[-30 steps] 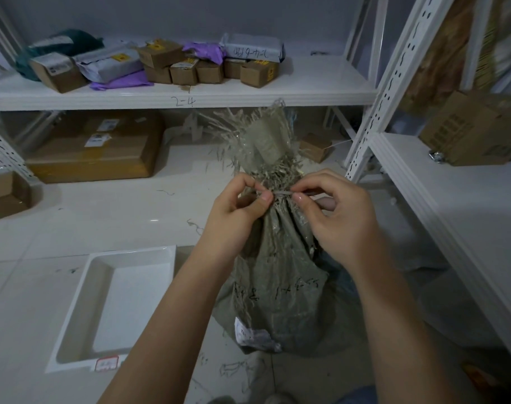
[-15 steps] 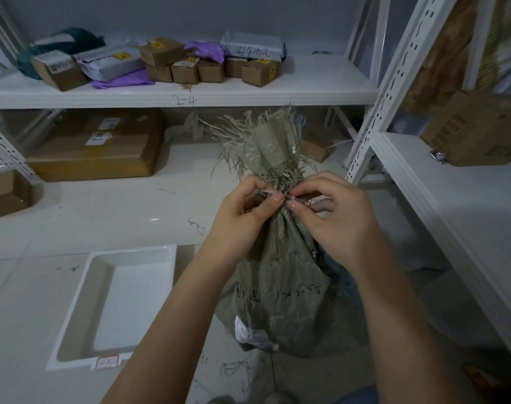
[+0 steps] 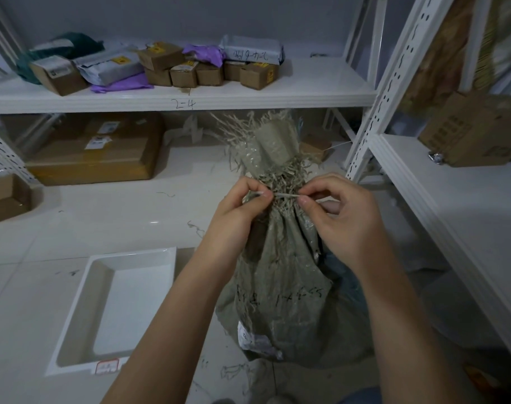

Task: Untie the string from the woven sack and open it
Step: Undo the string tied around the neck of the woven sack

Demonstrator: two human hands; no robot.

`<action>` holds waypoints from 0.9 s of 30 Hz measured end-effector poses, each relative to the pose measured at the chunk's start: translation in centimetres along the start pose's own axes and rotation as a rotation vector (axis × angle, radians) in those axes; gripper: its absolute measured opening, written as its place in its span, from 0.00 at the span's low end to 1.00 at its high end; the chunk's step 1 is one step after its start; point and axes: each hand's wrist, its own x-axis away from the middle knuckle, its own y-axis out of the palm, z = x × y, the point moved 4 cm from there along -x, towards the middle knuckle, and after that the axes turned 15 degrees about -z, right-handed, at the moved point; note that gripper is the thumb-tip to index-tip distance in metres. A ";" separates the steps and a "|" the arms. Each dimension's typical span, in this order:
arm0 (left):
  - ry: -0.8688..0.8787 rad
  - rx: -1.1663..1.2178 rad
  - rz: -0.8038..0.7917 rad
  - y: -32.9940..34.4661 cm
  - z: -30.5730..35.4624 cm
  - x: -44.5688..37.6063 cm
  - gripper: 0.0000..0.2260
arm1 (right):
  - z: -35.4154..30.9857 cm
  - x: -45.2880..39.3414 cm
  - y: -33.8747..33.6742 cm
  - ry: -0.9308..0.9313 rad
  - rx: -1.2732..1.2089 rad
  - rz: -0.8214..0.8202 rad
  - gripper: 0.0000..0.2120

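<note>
A grey-green woven sack [image 3: 280, 287] stands upright on the floor, its frayed top bunched and tied at the neck. A thin pale string [image 3: 285, 195] runs taut across the neck between my two hands. My left hand [image 3: 239, 211] pinches the string's left end between thumb and forefinger, pressed against the sack's neck. My right hand [image 3: 338, 217] pinches the right end, its other fingers curled. Black handwriting and a white label show low on the sack.
A white shallow tray [image 3: 102, 290] lies on the floor to the left. White metal shelving [image 3: 190, 99] behind holds small cardboard boxes and parcels; a large flat box [image 3: 94, 150] lies under it. Another shelf [image 3: 452, 199] with a carton runs along the right.
My hands have drawn slightly apart, so a short taut length of string now shows between the fingertips. The sack's neck has shifted a little.
</note>
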 end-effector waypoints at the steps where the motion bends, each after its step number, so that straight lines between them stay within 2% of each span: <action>1: -0.003 -0.005 0.006 0.0 -0.1 0.0 0.09 | 0.0 0.0 0.0 0.009 -0.011 -0.004 0.07; 5: -0.004 0.002 0.022 0.0 -0.2 -0.1 0.09 | 0.2 0.0 0.1 0.036 -0.051 -0.025 0.08; 9: 0.012 0.015 -0.012 0.2 -0.2 0.0 0.10 | 1.0 0.0 0.7 0.162 -0.175 -0.082 0.19; 11: 0.020 -0.015 -0.028 0.3 -0.3 0.0 0.10 | 1.3 0.0 1.0 0.221 -0.103 -0.132 0.27; 13: 0.026 -0.064 -0.046 0.5 -0.4 -0.1 0.09 | 1.4 0.0 1.2 0.248 -0.008 -0.165 0.30; 21: 0.057 -0.158 -0.049 0.0 -1.2 -1.1 0.05 | 2.4 -0.3 1.3 0.321 0.083 -0.144 0.25; 25: 0.042 -0.167 -0.014 0.0 -2.1 -2.4 0.09 | 2.7 -1.3 3.0 0.298 0.106 -0.129 0.22; 27: 0.029 -0.169 -0.003 -0.5 -2.8 -2.9 0.10 | 3.3 -1.6 4.2 0.332 0.035 -0.112 0.23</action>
